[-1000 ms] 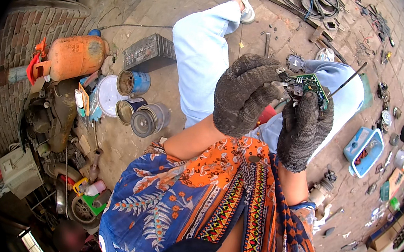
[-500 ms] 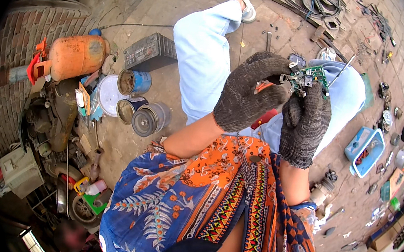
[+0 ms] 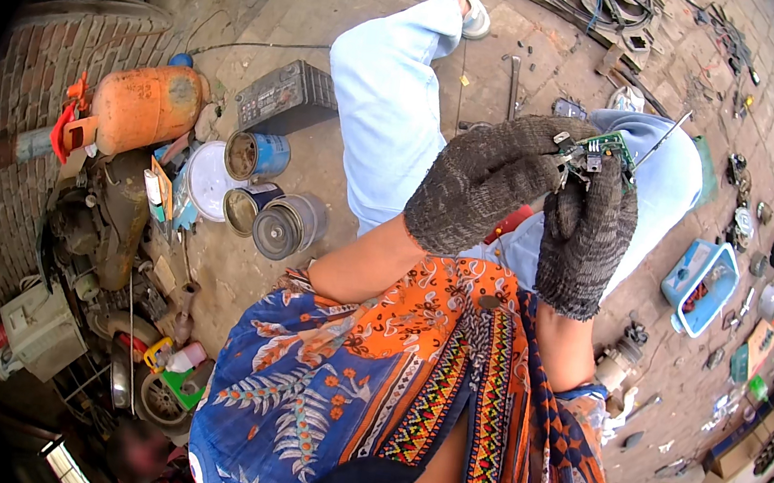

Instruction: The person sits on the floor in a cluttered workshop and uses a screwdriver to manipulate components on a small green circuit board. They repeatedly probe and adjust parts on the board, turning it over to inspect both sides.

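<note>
Both my hands wear dark grey knitted gloves and meet above my right thigh. Between them is a small green circuit board [image 3: 616, 145] with metal connectors and components on it. My right hand [image 3: 588, 236] grips the board from below, fingers bent against it. With fingers closed, my left hand [image 3: 489, 186] pinches the metal parts at the board's left end. A thin metal rod [image 3: 663, 139] slants up and away beyond the board; its near end is hidden, so I cannot tell whether my right hand holds it.
At left stand an orange gas cylinder [image 3: 151, 110], a dark crate-like case [image 3: 284, 94], a blue can [image 3: 270, 158] and a lidded tin [image 3: 278, 232]. A blue basin [image 3: 700, 287] sits at right among scattered parts. A hammer [image 3: 610, 61] and a long metal tool [image 3: 513, 89] lie ahead.
My left fingers have closed in on the board's left end, and the orange piece seen by them is now hidden. The board has tilted, and the rod has shifted slightly right.
</note>
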Motion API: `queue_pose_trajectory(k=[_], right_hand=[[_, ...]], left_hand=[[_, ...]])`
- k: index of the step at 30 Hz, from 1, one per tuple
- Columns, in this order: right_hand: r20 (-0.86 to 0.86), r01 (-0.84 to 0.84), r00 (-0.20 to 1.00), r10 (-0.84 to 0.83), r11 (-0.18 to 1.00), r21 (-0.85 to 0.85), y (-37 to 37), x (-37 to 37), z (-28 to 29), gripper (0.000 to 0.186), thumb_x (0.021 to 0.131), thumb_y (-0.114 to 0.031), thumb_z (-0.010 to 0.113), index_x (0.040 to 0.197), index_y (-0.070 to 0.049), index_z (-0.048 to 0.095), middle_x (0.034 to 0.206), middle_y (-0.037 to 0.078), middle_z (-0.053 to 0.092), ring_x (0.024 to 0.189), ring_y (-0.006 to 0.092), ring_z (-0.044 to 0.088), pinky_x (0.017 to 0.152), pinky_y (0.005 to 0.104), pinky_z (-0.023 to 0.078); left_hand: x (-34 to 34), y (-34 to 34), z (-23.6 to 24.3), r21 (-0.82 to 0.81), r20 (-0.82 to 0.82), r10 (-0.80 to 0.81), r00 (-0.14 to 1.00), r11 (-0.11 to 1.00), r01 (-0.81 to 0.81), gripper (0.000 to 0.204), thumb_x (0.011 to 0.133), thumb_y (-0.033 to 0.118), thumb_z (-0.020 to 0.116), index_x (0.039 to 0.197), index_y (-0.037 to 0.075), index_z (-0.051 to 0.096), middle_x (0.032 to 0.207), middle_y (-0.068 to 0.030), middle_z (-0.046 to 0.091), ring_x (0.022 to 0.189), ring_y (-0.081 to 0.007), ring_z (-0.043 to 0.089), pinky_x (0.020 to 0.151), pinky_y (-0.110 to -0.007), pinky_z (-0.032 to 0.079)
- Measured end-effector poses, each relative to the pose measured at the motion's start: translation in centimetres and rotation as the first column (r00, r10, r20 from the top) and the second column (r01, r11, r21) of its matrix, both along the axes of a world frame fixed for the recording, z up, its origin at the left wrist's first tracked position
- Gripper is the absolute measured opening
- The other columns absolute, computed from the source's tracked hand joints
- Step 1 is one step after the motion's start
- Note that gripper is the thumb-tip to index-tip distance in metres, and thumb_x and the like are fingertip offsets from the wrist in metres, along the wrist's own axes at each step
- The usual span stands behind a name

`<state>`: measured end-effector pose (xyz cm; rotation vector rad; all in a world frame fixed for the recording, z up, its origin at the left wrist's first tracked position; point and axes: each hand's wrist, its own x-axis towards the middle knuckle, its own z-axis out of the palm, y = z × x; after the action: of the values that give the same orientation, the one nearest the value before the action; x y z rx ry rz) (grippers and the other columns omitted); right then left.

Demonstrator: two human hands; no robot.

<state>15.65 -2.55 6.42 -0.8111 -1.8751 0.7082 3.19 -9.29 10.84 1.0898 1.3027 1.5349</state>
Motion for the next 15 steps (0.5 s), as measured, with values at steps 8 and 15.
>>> queue_pose_trajectory(k=[8, 15], right_hand=[[0.117, -0.026, 0.99, 0.075, 0.928, -0.371, -0.3, 0.4, -0.4, 0.049, 0.07, 0.008, 0.059, 0.115, -0.012, 0.058, 0.087, 0.012, 0.06, 0.072, 0.023, 0.059, 0.059, 0.0318, 0.048], [0.178, -0.129, 0.973, 0.149, 0.984, -0.123, 0.6, 0.3, 0.1, 0.041, 0.071, 0.003, 0.061, 0.109, -0.011, 0.059, 0.088, 0.013, 0.06, 0.071, 0.0279, 0.059, 0.06, 0.0337, 0.048]], left_hand=[[0.3, -0.4, -2.3, -0.076, 0.143, 0.095, 0.985, 0.994, -0.085, 0.044, 0.091, 0.028, 0.056, 0.123, -0.003, 0.051, 0.112, -0.0093, 0.059, 0.098, -0.0136, 0.056, 0.085, -0.026, 0.046], [0.1, 0.4, -0.9, -0.139, 0.153, 0.185, 0.971, 0.977, -0.164, 0.033, 0.089, 0.015, 0.06, 0.118, 0.0, 0.055, 0.1, -0.0066, 0.063, 0.087, -0.0109, 0.06, 0.076, -0.024, 0.05]])
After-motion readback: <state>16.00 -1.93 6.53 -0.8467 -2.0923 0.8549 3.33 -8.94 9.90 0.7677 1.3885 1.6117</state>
